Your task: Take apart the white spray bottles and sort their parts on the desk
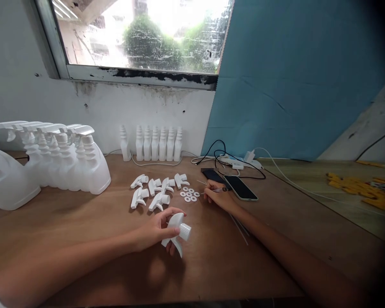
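Brown tabletop [115, 231]. Left hand [158, 229] grips sprayer head [176, 220]: probably light, stiff, slick; best held by body. Right hand [215, 194] pinches slim tool [218, 189], washers [189, 195] just left of it.

Head view: from above and behind the bare left hand [158, 231] and bare right hand [217, 196] — close, facing forward and down.
Flat brown tabletop [221, 269]: overlooked, beneath the hands.
Grey metal-framed window [144, 38]: beyond them — farther.

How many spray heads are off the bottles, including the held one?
7: one spray head in the left hand, four in the back row on the table, two in front of them.
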Demonstrator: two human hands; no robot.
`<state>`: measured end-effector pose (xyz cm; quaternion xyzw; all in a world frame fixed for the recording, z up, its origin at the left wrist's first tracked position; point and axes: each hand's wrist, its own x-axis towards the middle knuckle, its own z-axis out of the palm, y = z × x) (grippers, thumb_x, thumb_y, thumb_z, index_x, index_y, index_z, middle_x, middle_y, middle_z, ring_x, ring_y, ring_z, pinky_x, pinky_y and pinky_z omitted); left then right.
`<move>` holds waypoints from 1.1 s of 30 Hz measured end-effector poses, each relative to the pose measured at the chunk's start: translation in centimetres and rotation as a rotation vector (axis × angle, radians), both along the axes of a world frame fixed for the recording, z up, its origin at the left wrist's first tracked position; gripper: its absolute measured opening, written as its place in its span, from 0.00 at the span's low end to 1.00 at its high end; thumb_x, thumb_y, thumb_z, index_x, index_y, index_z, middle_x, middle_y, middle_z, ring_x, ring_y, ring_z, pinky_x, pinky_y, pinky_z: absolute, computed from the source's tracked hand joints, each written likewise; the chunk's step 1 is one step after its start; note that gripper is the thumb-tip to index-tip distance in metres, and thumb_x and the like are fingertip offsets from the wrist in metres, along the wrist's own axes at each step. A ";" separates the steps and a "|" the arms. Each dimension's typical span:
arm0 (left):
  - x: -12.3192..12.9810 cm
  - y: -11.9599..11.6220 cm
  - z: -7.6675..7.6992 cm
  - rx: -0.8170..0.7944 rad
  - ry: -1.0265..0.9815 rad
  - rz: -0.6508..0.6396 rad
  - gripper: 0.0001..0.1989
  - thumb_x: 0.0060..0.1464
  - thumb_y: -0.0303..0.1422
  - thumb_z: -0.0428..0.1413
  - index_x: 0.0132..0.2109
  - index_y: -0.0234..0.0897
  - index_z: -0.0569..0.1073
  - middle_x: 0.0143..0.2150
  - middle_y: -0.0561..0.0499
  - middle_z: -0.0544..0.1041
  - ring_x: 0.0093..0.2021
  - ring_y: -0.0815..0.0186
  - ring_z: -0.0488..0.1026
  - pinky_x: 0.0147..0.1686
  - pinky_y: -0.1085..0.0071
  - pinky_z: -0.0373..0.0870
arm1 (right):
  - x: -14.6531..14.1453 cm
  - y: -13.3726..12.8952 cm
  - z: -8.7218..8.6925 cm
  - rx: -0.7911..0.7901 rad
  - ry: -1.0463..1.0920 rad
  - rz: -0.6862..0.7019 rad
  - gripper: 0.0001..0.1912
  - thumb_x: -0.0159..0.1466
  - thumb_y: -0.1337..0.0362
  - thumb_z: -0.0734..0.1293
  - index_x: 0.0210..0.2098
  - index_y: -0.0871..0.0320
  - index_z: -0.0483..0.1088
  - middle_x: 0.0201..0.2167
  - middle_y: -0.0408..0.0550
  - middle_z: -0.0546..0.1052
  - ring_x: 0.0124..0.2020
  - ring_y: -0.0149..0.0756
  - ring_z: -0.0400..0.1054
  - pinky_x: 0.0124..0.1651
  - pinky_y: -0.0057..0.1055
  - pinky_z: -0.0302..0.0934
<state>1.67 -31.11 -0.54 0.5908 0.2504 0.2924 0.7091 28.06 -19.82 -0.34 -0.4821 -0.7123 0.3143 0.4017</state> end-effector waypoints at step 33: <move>-0.1 -0.5 0.2 0.064 0.059 -0.026 0.22 0.53 0.39 0.58 0.50 0.37 0.59 0.35 0.50 0.72 0.28 0.69 0.72 0.28 0.73 0.70 | -2.8 0.5 -0.8 0.107 -0.037 0.102 0.07 0.58 0.61 0.64 0.29 0.60 0.66 0.26 0.44 0.73 0.27 0.30 0.66 0.29 0.24 0.56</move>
